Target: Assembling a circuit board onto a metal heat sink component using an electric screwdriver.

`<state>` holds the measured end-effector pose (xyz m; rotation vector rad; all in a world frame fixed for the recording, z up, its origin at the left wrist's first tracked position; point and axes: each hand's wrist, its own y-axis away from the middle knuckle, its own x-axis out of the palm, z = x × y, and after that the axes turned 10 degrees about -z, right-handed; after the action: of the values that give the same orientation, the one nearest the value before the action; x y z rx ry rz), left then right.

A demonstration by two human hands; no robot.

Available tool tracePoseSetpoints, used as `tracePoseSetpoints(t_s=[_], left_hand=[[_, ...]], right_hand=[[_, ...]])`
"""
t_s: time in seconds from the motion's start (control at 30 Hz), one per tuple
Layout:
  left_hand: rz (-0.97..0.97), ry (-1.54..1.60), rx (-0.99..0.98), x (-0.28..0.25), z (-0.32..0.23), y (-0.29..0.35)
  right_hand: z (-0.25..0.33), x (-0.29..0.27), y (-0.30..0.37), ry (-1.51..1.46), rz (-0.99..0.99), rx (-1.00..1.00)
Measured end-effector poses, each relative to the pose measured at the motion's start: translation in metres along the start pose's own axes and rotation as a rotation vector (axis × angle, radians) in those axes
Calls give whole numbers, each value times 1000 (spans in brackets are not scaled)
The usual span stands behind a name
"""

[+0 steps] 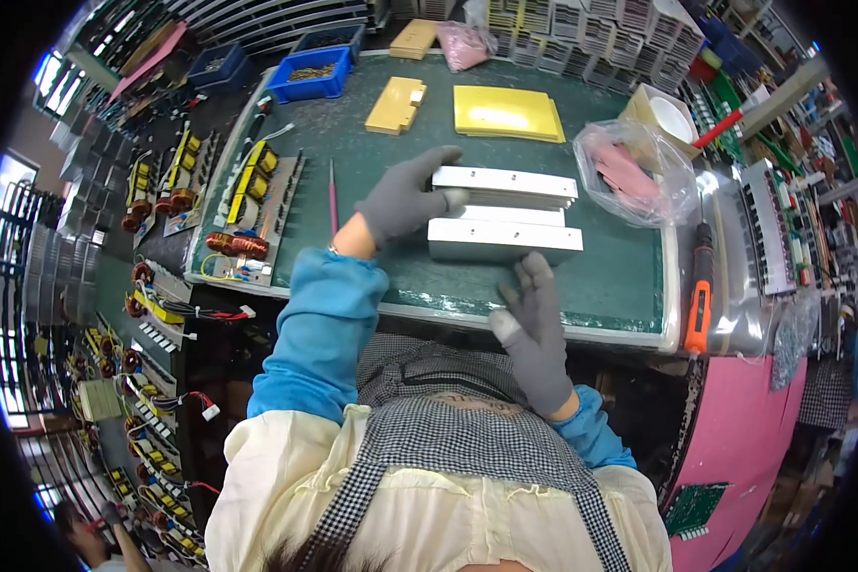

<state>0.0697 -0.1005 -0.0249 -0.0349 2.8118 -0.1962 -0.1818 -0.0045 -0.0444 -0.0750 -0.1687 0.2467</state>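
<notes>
At the left edge of the dark green, pale-rimmed worktop (620,286) lies a long circuit assembly with yellow-wrapped parts and copper-wound coils (251,183). Behind it, to the right, stands a bright blue plastic bin of small brass-coloured pieces (310,88). A slim, pink-handled pointed tool (333,202) lies farther right, near the left hand (402,198), which wears a dark grey glove below a blue sleeve. Its thumb and forefinger stand apart, on either side of the left end of a silver metal channel-shaped stack (505,234); I cannot tell how firmly they press. The stack lies at mid-worktop, its two long drilled strips running left to right, with a recess between them. Behind it are a notched yellow block (394,105) and, farther right, a pile of flat, glossy yellow sheets (505,112). The right hand (536,319), also grey-gloved, is loosely spread and holds nothing, its fingertips at the stack's front side; whether they touch it I cannot tell. Beyond lie a clear plastic bag with pink contents (629,176) and an orange-and-black screwdriver (699,305).
</notes>
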Motion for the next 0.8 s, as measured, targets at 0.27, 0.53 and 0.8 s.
tracePoseSetpoints(t_s=[0.27, 0.53, 0.8], left_hand=[[-374, -414, 78, 47, -40, 90], [-105, -35, 12, 69, -51, 124], [-420, 292, -33, 12, -4, -21]], right_hand=[[22, -18, -44, -20, 0, -17], [42, -69, -98, 253, 47, -12], [17, -45, 29, 22, -379, -232]])
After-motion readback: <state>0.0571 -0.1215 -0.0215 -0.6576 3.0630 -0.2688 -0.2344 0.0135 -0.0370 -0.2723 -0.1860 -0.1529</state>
